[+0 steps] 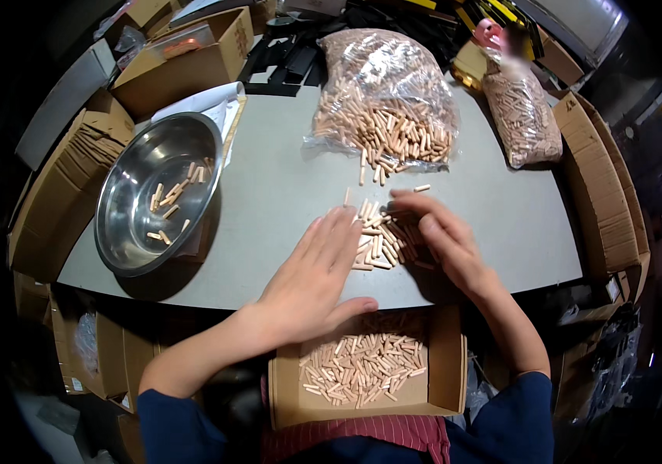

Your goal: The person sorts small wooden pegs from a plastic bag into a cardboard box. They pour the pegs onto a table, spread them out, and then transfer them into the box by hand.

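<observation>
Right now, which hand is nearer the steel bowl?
Left. The left hand lies flat at the near table edge, on the side of the dowel pile facing the steel bowl; the right hand is beyond the pile, farther from the bowl.

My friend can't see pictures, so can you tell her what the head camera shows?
Two bare hands, the left hand flat and the right hand curled, rest on a small heap of wooden dowel pins on a grey table. A cardboard box of pins sits below, a steel bowl at left, and an open plastic bag of pins behind.
</observation>
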The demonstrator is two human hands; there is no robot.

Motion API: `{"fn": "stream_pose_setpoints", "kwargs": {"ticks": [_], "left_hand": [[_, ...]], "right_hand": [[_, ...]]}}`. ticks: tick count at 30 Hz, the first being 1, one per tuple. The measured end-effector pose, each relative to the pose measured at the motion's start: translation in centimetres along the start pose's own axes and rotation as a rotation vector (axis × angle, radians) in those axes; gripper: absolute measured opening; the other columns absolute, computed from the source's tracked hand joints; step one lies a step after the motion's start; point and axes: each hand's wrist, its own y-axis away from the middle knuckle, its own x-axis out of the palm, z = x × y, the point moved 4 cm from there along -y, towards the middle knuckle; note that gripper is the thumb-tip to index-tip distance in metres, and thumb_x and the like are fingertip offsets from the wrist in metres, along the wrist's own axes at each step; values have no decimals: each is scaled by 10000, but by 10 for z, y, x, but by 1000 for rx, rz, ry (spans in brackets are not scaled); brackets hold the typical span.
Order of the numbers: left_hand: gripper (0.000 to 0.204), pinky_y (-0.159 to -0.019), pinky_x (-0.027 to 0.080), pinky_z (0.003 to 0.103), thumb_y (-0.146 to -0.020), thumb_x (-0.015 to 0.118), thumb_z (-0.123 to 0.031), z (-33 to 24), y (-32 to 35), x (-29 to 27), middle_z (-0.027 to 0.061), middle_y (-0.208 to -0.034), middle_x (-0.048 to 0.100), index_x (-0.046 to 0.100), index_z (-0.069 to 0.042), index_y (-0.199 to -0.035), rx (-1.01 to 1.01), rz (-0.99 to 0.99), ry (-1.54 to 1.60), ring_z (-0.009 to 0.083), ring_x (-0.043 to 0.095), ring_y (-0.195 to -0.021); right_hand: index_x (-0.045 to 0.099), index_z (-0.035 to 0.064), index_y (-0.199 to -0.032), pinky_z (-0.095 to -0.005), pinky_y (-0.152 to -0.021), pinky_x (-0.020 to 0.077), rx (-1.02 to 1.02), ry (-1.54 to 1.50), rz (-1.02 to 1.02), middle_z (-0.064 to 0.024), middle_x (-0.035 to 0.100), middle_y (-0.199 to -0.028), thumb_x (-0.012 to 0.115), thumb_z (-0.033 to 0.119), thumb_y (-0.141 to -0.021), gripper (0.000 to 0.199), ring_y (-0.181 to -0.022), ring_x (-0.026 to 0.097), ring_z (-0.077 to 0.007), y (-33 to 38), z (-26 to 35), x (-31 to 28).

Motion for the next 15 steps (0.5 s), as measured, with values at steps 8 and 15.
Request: {"fn": "stream_pose_setpoints", "kwargs": {"ticks": [8, 15], "left_hand": [[1066, -1298, 153, 679, -974, 685, -620, -23, 9, -1, 280, -1767, 225, 284, 85, -1667, -34, 15, -93, 546, 184, -1622], [1046, -1270, 122, 741, -944, 677, -678, -26, -8, 5, 235, -1768, 260, 334, -35, -1694, -37, 60, -144, 522, 204, -1621]], "right_hand": [[660, -16, -1385, -352, -1157, 460, 72, -250, -541, -107, 680, -1368, 616, 76, -1066, 335, -1297, 618, -196, 45, -10, -40], [770, -3, -1098, -392, -1093, 505, -12, 110, -412, -151, 744, -1235, 668, 4, -924, 202, -1249, 670, -268, 46, 6, -32]]}}
